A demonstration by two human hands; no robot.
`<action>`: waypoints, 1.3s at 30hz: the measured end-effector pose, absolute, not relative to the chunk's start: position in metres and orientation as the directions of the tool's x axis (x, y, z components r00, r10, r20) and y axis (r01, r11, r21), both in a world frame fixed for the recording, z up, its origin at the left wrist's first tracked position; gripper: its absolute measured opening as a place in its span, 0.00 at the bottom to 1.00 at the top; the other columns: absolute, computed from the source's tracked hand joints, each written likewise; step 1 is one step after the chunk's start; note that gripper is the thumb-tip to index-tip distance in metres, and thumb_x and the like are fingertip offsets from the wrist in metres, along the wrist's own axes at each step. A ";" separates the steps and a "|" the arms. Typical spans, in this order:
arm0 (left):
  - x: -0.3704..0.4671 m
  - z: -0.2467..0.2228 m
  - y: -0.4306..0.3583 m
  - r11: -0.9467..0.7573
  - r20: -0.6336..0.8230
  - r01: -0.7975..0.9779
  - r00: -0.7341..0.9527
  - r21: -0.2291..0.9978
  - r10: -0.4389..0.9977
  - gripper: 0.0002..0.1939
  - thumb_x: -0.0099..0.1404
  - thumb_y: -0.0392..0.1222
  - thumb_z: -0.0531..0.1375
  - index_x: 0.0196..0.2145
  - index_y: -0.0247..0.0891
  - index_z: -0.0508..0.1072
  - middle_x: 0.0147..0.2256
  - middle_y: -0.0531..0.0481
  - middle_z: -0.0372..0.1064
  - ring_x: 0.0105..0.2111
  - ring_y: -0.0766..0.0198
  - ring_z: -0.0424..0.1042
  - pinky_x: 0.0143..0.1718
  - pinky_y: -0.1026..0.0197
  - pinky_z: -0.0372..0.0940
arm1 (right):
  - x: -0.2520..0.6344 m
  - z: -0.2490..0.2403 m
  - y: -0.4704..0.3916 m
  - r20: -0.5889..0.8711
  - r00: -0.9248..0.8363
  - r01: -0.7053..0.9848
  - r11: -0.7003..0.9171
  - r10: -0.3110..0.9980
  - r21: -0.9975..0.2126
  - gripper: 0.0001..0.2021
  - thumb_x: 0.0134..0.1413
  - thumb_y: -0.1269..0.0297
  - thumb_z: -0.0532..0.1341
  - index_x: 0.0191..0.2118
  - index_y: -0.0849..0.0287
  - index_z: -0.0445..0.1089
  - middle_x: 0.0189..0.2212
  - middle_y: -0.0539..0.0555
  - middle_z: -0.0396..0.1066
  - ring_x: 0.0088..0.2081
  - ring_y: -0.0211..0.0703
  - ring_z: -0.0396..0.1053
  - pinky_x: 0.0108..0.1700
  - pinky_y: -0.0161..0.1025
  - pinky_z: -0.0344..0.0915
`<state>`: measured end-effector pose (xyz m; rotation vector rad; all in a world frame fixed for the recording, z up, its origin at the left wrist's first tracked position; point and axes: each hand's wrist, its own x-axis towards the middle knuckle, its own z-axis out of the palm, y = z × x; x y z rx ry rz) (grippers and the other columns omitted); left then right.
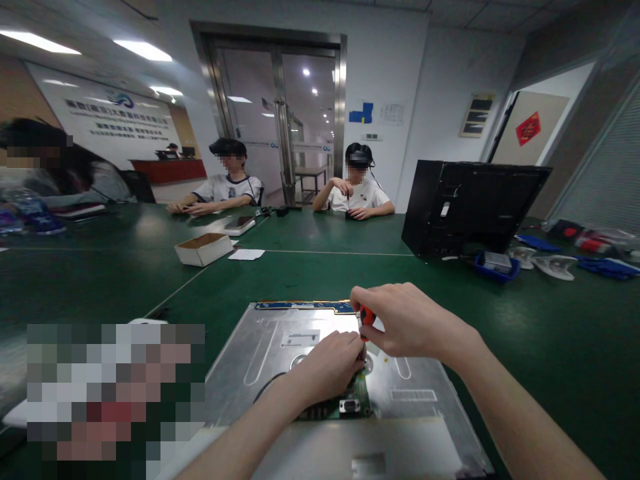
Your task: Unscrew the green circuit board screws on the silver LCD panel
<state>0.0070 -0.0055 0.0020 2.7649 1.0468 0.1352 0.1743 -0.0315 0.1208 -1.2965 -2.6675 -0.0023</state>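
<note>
A large flat metal panel [415,380] lies on the green table, with a green circuit board [363,393] on its middle and a blue strip board [305,306] along its far edge. My right hand [400,320] is closed around the red and black handle of a screwdriver [368,315], held upright over the circuit board. Just below and to the left, my left hand [335,363] has its fingers pressed together near the tool's lower end, above the board. What those fingers hold is hidden.
On the green table [300,273] are a white open box [204,251], paper [247,255], a black monitor [475,207] and a blue tray [497,265]. People sit across the far side and at the left. A blurred pixelated area covers the lower left.
</note>
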 end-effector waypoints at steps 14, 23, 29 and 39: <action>0.007 -0.002 -0.005 -0.726 0.025 0.663 0.735 0.184 0.677 0.03 0.68 0.35 0.55 0.35 0.36 0.68 0.37 0.45 0.72 0.39 0.53 0.71 0.39 0.55 0.62 | 0.174 0.120 -0.030 0.168 -0.582 0.806 0.592 0.795 -0.008 0.05 0.57 0.64 0.57 0.39 0.56 0.65 0.30 0.50 0.75 0.30 0.40 0.69 0.27 0.36 0.45; 0.007 -0.001 -0.005 -0.725 0.024 0.661 0.736 0.194 0.677 0.02 0.67 0.35 0.57 0.35 0.36 0.68 0.37 0.46 0.72 0.39 0.53 0.71 0.39 0.55 0.62 | 0.174 0.120 -0.029 0.166 -0.588 0.800 0.600 0.791 -0.024 0.04 0.57 0.65 0.57 0.38 0.56 0.64 0.30 0.51 0.75 0.29 0.39 0.68 0.27 0.36 0.45; 0.007 0.001 -0.006 -0.725 0.018 0.663 0.736 0.184 0.677 0.02 0.67 0.35 0.56 0.34 0.37 0.67 0.37 0.46 0.72 0.39 0.54 0.71 0.39 0.56 0.62 | 0.177 0.121 -0.030 0.141 -0.616 0.778 0.626 0.775 -0.043 0.04 0.56 0.65 0.57 0.38 0.55 0.64 0.32 0.50 0.75 0.31 0.40 0.69 0.27 0.36 0.47; 0.008 0.002 -0.006 -0.714 -0.004 0.678 0.726 0.174 0.688 0.04 0.68 0.35 0.55 0.34 0.37 0.67 0.36 0.46 0.72 0.38 0.55 0.71 0.38 0.56 0.61 | 0.177 0.121 -0.030 0.121 -0.601 0.794 0.607 0.790 -0.020 0.05 0.57 0.64 0.57 0.40 0.54 0.63 0.33 0.50 0.75 0.32 0.41 0.69 0.28 0.37 0.47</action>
